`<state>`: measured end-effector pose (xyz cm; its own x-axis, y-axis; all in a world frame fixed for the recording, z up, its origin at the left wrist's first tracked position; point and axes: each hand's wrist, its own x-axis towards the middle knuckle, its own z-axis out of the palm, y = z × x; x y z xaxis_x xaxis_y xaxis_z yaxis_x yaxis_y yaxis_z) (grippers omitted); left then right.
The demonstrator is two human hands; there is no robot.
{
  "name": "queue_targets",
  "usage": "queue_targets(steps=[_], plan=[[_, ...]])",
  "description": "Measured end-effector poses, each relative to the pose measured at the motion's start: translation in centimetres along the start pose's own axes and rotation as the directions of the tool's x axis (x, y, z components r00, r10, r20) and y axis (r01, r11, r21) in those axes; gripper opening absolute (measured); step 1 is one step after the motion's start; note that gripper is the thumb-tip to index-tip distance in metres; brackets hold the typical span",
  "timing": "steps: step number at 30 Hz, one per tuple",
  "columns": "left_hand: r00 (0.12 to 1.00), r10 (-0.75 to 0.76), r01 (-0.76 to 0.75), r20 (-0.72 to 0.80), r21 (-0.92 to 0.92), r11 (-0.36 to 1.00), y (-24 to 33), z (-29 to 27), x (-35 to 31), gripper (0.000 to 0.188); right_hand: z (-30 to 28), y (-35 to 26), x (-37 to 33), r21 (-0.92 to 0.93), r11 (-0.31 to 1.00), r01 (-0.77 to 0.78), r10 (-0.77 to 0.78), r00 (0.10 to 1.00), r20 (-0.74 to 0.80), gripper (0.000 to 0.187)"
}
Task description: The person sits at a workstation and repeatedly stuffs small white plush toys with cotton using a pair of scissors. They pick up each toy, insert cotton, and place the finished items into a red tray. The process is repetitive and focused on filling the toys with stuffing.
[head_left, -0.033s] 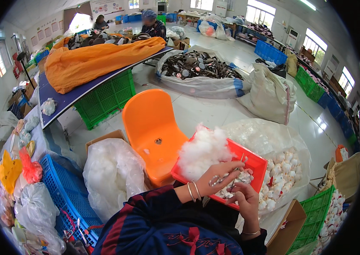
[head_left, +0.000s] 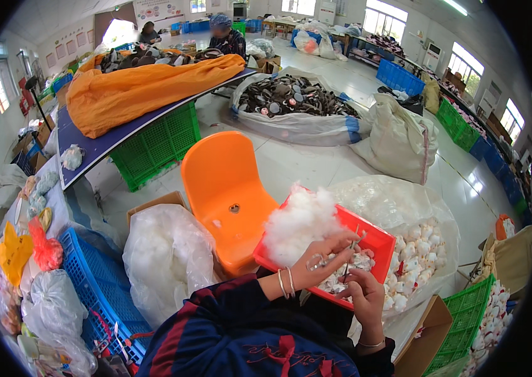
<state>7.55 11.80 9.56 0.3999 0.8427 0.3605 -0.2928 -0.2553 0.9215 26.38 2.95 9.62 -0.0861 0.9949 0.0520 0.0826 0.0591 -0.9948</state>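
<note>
Two bare hands, both over the near half of the red bin (head_left: 376, 237). Left hand (head_left: 308, 269): fingers wrapped round a steel tool (head_left: 319, 262), loops at the palm, thin end sticking up past the fingertips. Right hand (head_left: 367, 300): just beside it, lower right, fingers curled, thumb near index; can't tell if anything is pinched there. Dark thin rod between the hands, too small to identify.

Bin is tilted in view, near the lap. White fluff (head_left: 297, 226) heaped in its left side, small white pieces (head_left: 364, 260) lower right, under and beside the hands. Right of bin: clear bag (head_left: 388, 191) with stuffed white shapes (head_left: 422, 248). Left: orange chair (head_left: 225, 173), then a fluff bag (head_left: 165, 254), then a blue crate (head_left: 80, 264). Green crate (head_left: 464, 317) at lower right. Two other people at the back, by the table (head_left: 80, 154).
</note>
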Motion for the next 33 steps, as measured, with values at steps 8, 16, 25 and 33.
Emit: queue_targets(steps=[8, 16, 25, 33], plan=[[0.954, -0.223, 0.044, -0.199, -0.644, 0.764, -0.5, -0.2, 1.4, 0.023, 4.7, -4.2, -0.6, -0.499, 0.828, 0.254, -0.233, 0.967, 0.106, 0.065], [0.995, -0.049, 0.086, 0.081, -0.549, 0.831, 3.0, -3.4, 1.1, 0.021, 3.0, -4.9, -2.2, -0.525, 0.697, 0.489, -0.566, 0.824, 0.016, 0.025], [0.354, 0.824, -0.48, 0.443, -0.67, 0.566, 14.5, -2.6, -0.1, 0.016, 0.8, -1.9, -2.5, -0.311, 0.884, 0.348, -0.412, 0.895, -0.171, 0.009], [0.162, 0.981, -0.643, 0.108, -0.742, 0.188, 15.0, 2.1, 0.7, 0.014, 0.6, -0.7, -1.9, -0.3, 0.891, 0.34, -0.399, 0.902, -0.163, 0.009]])
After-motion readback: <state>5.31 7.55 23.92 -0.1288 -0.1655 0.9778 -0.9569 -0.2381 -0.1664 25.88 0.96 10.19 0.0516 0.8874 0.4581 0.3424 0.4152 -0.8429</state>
